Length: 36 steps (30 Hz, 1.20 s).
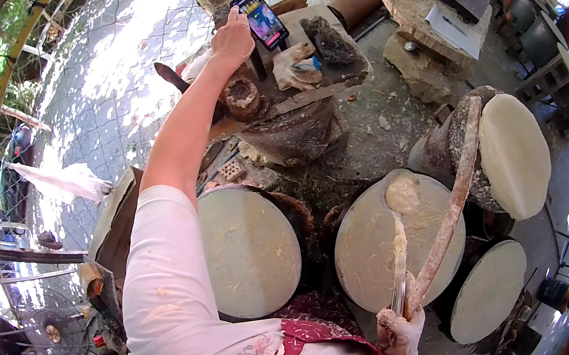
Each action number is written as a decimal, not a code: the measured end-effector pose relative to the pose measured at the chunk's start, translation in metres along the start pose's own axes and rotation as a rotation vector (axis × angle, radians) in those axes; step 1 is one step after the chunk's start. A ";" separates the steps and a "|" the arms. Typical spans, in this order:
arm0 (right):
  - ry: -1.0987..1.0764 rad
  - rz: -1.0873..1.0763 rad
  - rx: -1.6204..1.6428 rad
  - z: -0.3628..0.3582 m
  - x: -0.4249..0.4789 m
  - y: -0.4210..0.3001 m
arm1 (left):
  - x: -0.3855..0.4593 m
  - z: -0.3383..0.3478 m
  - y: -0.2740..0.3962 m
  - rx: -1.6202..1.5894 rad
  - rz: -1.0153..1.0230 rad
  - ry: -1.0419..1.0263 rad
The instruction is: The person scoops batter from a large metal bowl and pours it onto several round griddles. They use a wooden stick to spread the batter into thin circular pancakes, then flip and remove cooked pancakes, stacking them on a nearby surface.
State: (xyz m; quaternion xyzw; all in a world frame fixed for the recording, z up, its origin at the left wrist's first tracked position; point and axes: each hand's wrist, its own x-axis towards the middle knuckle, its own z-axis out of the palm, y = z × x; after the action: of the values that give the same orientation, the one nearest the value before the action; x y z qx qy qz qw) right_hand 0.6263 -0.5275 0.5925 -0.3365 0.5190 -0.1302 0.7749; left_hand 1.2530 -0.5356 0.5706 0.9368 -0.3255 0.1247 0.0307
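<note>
My bare left hand (233, 41) reaches out to a smartphone (260, 18) propped on a stand, its fingertips at the left part of the lit screen. In my right hand (400, 333), which wears a soiled whitish glove, are a metal ladle (398, 289) and a long batter-crusted wooden stick (451, 210). The ladle's bowl (403, 192), coated in pale batter, is over a round griddle (362, 241) spread with pale batter. To its left lies another coated round griddle (247, 253). Beside the stick's far end is a round pale sheet (516, 154); whether they touch, I cannot tell.
A third coated griddle (489, 293) lies at right. Around the phone, a worktop (349, 73) bears a crumpled glove (298, 67), a dark fibrous clump (329, 40) and a crusted pot (241, 96). Beyond stands a round-edged table (419, 17). A wire fence and electric fan (52, 333) are left.
</note>
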 end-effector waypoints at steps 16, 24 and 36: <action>-0.351 0.009 -0.047 -0.041 -0.009 -0.003 | -0.325 -0.106 0.052 -0.766 -0.020 0.096; -0.904 0.172 -0.330 -0.086 -0.033 -0.005 | -0.600 -0.164 0.175 -1.486 -0.853 -0.424; -1.657 0.138 -0.809 -0.050 -0.140 0.091 | -0.762 -0.232 0.226 -1.980 -1.129 0.509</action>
State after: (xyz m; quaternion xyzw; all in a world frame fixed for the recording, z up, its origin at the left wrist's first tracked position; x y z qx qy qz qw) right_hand 0.5081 -0.4025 0.6210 -0.5355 -0.1762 0.3897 0.7282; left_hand 0.4876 -0.2225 0.5961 0.4633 0.1976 -0.0310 0.8633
